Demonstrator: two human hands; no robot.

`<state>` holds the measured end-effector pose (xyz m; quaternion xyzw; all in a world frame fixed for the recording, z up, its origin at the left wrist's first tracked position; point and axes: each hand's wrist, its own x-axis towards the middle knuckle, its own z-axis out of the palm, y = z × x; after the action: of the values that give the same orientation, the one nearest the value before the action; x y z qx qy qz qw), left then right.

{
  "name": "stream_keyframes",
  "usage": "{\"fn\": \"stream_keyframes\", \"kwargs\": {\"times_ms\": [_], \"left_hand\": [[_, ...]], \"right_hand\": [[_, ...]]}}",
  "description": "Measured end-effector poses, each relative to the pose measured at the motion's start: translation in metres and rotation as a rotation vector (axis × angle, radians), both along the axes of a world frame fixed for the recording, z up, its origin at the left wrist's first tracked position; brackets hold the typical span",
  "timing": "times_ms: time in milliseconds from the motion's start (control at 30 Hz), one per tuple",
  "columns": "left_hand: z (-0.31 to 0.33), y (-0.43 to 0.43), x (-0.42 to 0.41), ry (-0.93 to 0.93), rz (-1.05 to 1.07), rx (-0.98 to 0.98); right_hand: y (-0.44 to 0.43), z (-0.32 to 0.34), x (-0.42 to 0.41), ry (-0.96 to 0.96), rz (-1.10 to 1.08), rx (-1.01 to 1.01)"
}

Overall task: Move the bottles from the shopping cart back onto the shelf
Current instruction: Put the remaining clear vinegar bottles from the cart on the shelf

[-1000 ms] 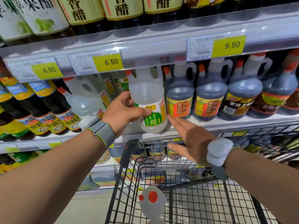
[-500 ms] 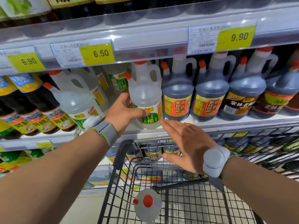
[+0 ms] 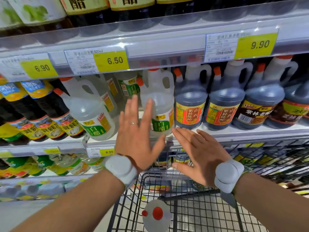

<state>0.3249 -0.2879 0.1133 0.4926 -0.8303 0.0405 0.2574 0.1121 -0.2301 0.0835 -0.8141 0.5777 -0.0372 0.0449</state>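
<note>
Zero grip going on right now: the left hand (image 3: 135,134) and right hand (image 3: 199,154) are both flat, fingers straight and spread, holding nothing. The left fingers sit right in front of the clear vinegar bottle (image 3: 164,104), can't tell if they're actually touching it. The right hand hovers lower, by the shelf (image 3: 234,131) edge, above the cart (image 3: 209,215).

The bottle's upright on the shelf, between another clear bottle (image 3: 90,111) and the dark jugs (image 3: 190,104), so I'd call this one done. No bottles in the bit of cart I can see, but the near end is out of frame. The bottle itself is see-through plastic with a handle, reddish cap, green label facing out.
</note>
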Motion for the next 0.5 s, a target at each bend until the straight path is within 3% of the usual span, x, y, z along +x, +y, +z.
{"fn": "stream_keyframes", "kwargs": {"times_ms": [167, 500], "left_hand": [[-0.023, 0.02, -0.007, -0.226, -0.002, -0.003], [-0.028, 0.008, -0.011, -0.187, -0.042, 0.04]], "right_hand": [[0.0, -0.001, 0.0, -0.007, 0.004, -0.009], [0.002, -0.001, 0.0, -0.015, 0.003, -0.003]]}}
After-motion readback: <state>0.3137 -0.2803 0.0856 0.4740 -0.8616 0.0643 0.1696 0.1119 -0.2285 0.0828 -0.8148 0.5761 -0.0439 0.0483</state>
